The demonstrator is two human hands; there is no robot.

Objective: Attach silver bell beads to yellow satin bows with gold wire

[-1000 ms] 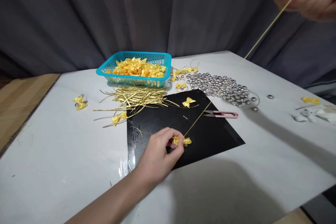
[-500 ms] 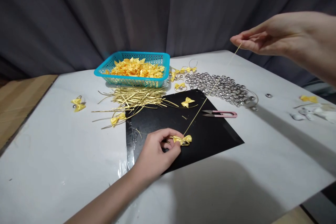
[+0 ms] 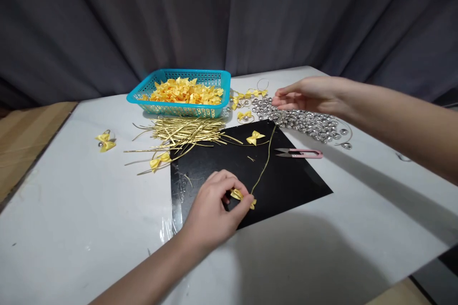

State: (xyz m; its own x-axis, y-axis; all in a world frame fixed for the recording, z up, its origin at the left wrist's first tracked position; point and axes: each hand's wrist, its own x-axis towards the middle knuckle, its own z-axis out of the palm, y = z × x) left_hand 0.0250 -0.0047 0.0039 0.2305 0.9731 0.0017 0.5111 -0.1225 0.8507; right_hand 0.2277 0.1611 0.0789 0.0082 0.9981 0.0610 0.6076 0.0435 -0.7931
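The left hand (image 3: 214,209) pinches a small yellow satin ribbon bow (image 3: 239,195) between thumb and fingertips, pressing it down on the square black sheet (image 3: 286,186) that lies under the hand. From the bow a thin gold wire (image 3: 266,157) runs away from the left hand in a slack curve across the sheet, toward the right hand. The right hand (image 3: 307,96) hovers over the near edge of a heap of small silver metal bells (image 3: 304,121), its fingers stretched forward and close together; whether the fingertips grip the far end of the wire or a bell is hard to tell from this angle. Just below the right hand, at the sheet's edge, lie pink-handled thread snips (image 3: 300,153). Between the two hands a second loose yellow bow (image 3: 255,137) rests on the sheet. Beyond the left hand spreads a bundle of cut gold wire ties (image 3: 186,132), and behind that stands a turquoise plastic mesh basket (image 3: 150,86) filled with more yellow bows. Far out to the left of the left hand, a finished bow with a bell (image 3: 104,141) lies alone on the white tabletop (image 3: 89,209).
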